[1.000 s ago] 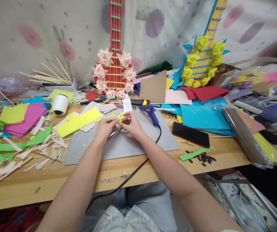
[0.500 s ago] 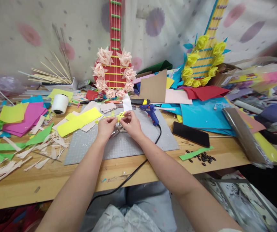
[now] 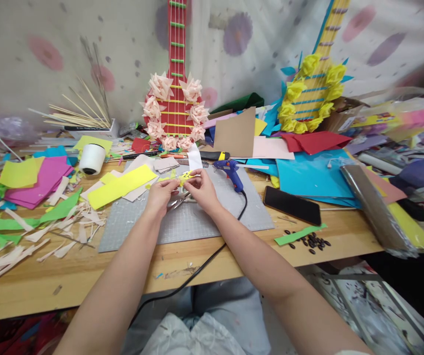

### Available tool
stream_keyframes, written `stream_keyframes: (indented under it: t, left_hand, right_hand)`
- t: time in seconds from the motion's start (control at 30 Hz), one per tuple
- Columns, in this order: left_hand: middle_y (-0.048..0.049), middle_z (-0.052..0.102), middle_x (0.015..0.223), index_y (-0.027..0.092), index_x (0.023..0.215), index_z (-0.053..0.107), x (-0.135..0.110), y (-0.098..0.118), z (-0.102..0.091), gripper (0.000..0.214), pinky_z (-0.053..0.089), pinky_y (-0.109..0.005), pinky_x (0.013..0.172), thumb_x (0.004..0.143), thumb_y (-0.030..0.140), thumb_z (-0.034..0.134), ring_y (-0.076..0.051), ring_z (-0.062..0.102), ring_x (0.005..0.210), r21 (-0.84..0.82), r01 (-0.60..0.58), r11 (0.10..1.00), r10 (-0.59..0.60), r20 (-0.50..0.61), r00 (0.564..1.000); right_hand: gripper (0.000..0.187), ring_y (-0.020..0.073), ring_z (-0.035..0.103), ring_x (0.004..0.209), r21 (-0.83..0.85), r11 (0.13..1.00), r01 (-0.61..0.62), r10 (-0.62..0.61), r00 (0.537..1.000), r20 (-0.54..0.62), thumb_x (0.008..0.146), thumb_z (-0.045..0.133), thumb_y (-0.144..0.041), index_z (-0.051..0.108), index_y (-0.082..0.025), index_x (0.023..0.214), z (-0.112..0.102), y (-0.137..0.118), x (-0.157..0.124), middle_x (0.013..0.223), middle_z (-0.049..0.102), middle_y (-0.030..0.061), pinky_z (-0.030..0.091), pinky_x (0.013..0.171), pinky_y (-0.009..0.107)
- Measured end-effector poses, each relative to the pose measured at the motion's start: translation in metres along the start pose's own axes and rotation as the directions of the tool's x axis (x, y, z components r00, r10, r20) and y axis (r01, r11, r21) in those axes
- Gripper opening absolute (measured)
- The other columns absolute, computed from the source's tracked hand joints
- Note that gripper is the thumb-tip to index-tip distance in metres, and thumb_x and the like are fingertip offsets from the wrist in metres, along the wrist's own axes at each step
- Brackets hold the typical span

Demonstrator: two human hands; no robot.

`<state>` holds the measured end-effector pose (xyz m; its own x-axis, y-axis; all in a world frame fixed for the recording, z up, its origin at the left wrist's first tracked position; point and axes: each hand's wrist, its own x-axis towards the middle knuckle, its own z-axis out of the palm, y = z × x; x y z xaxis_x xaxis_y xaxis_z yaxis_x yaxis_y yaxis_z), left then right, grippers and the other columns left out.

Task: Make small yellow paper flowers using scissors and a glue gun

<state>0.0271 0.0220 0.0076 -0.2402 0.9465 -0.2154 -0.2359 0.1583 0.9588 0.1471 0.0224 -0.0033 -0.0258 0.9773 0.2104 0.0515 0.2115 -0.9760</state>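
Note:
Between my fingertips, over the grey cutting mat [image 3: 212,224], is a small piece of yellow paper [image 3: 186,176] with a jagged edge. My left hand [image 3: 162,197] pinches it from the left, and my right hand [image 3: 202,190] pinches it from the right. Metal scissors [image 3: 176,202] show just below the fingers; whether a hand touches them I cannot tell. A long yellow paper strip [image 3: 121,187] lies left of my left hand. To the right of my right hand rests a blue glue gun [image 3: 230,172], its black cord running down across the mat.
A red paper guitar [image 3: 176,106] with pink flowers and a yellow one [image 3: 313,96] stand at the back. Paper scraps [image 3: 67,229] cover the left side. At right are a black phone [image 3: 292,205], dark beads [image 3: 313,240] and blue sheets [image 3: 308,172].
My fingers have shifted very slightly around the yellow paper piece, and a little more of it shows. The things on the table have stayed where they were.

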Motion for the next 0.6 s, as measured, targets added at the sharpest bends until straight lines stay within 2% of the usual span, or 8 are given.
stream_keyframes:
  t: [0.17, 0.33, 0.6]
  left_hand:
    - [-0.0056, 0.065, 0.071, 0.013, 0.061, 0.067, 0.0021, -0.0018, -0.0015, 0.023, 0.046, -0.022, 0.057, 0.045, 0.028, 0.075, -0.012, 0.057, 0.063, -0.031, -0.002, 1.000, 0.003, 0.020, 1.000]
    - [-0.0056, 0.065, 0.069, 0.013, 0.060, 0.068, 0.0021, -0.0014, -0.0013, 0.023, 0.045, -0.023, 0.057, 0.045, 0.029, 0.074, -0.011, 0.056, 0.062, -0.003, -0.011, 1.000, 0.011, -0.006, 1.000]
    - [-0.0060, 0.065, 0.071, 0.013, 0.061, 0.068, -0.0015, 0.0012, -0.0005, 0.026, 0.045, -0.024, 0.058, 0.044, 0.031, 0.075, -0.012, 0.055, 0.064, 0.022, -0.032, 0.999, 0.033, -0.035, 0.999]
  right_hand:
    - [0.024, 0.0097, 0.059, 0.062, 0.026, 0.999, -0.034, 0.034, 0.999, 0.009, 0.069, 0.055, -0.026, 0.041, -0.023, 0.088, -0.0001, 0.0016, 0.0005, 0.066, 0.060, -0.0063, 0.048, 0.065, 0.026]
    - [0.028, 0.0097, 0.059, 0.063, 0.015, 0.999, -0.041, 0.040, 0.999, 0.013, 0.067, 0.058, -0.027, 0.041, -0.023, 0.088, 0.0001, 0.0022, 0.0004, 0.069, 0.061, -0.0057, 0.049, 0.065, 0.026]
    - [0.032, 0.0109, 0.060, 0.065, -0.070, 0.997, -0.008, 0.007, 1.000, -0.011, 0.065, 0.061, -0.029, 0.041, -0.023, 0.089, 0.0043, 0.0038, 0.0006, 0.072, 0.060, -0.0048, 0.048, 0.067, 0.027]
